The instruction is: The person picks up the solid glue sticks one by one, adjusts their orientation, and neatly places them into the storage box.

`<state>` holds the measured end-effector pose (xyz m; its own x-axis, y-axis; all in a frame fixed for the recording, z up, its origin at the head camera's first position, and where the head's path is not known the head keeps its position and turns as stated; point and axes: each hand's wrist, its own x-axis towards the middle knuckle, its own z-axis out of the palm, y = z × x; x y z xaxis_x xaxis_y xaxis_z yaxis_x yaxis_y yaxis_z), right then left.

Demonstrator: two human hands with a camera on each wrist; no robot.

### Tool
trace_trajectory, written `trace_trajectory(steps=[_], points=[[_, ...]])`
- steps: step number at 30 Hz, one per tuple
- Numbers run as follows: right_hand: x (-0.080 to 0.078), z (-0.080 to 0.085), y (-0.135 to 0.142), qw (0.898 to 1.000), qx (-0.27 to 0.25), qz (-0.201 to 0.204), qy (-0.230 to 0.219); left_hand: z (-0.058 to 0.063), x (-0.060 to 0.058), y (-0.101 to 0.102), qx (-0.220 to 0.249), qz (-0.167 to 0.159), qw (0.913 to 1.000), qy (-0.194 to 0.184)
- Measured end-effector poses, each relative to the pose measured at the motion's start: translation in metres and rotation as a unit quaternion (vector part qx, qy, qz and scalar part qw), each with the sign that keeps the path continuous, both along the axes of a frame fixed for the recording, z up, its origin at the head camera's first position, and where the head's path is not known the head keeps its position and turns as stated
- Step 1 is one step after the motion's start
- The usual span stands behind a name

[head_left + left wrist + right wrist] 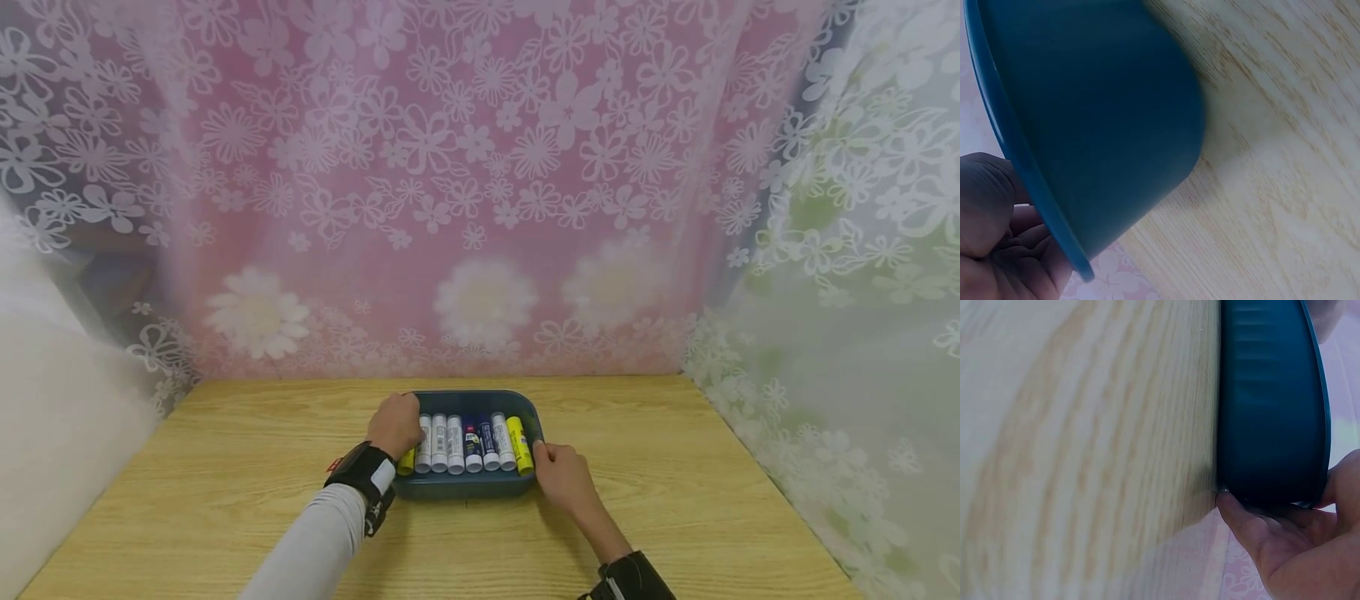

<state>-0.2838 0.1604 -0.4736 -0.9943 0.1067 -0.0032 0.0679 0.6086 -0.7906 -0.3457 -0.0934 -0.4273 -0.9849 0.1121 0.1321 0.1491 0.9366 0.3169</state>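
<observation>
A dark blue-green plastic tray [465, 488] with rounded corners holds a row of several glue sticks. Most are white tubes [439, 444]; a dark blue one [472, 450] with a red tip lies mid-row, and a yellow one [519, 446] at the right end. My left hand [395, 425] grips the tray's left rim and partly covers another yellow stick. At the right side, my right hand [562, 477] holds the tray, thumb at the rim. In the right wrist view its fingers [1241, 525] reach along the tray's end wall, near the bottom edge.
The tray is on a wood-grain table [262, 467]. A sheer curtain [465, 208] with white flowers hangs along the table's back edge, and similar flowered fabric [847, 333] closes in the right side. Pale fabric [67, 400] borders the left.
</observation>
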Motion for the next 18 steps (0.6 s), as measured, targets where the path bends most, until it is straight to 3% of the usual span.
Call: trace_trajectory(steps=[18], points=[[0.0006, 0.0013, 0.0002, 1.0, 0.002, 0.0, 0.006, -0.0054, 0.001, 0.0005, 0.012, -0.015, 0.9998, 0.006]])
